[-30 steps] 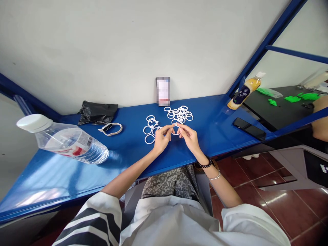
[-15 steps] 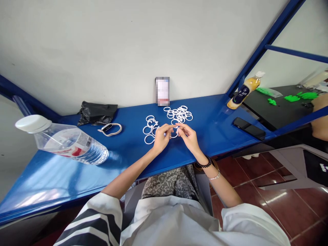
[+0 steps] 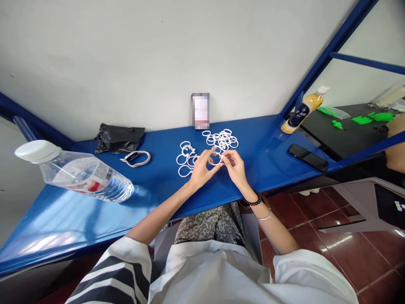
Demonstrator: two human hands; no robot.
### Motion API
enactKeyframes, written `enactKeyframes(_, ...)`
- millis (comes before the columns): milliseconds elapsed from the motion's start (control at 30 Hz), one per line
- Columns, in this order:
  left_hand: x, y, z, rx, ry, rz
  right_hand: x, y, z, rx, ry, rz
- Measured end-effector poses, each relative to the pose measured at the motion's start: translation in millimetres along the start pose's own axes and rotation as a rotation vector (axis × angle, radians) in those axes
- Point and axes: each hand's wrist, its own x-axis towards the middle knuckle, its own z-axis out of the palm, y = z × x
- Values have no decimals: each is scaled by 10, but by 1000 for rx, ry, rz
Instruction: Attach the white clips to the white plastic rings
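Observation:
Both my hands meet over the blue table, around one thin white ring [image 3: 215, 164]. My right hand [image 3: 236, 168] pinches the ring's right side between thumb and fingertips. My left hand [image 3: 201, 169] curves around the left side of the same ring, thumb and index finger at its edge. Just beyond my hands lies a pile of white rings [image 3: 225, 138], overlapping one another. A smaller group of white rings [image 3: 182, 159] lies left of my left hand, partly hidden by it. Small tabs or joints show on some rings.
A phone [image 3: 201, 112] with a blurred screen leans on the wall. Left are a large water bottle [image 3: 91, 177], a black plastic bag [image 3: 120, 138] and a wristband [image 3: 139, 163]. Right are a yellow drink bottle [image 3: 300, 113] and a dark phone [image 3: 307, 158]. Another person's arm [image 3: 395, 147] shows far right.
My left hand's fingers have spread from a closed pinch to curve around the ring. My right fingers have drawn in at the ring's right side. The ring now shows more fully.

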Motion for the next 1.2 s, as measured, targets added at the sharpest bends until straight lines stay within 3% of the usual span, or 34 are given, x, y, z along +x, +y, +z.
enactKeyframes(633, -1, -28, 1, -42, 60, -3, -6, -61, -12, 13, -28, -32)
enactKeyframes(1200, -8, -4, -5, -32, 42, 4, 29, -42, -49, 62, -52, -49)
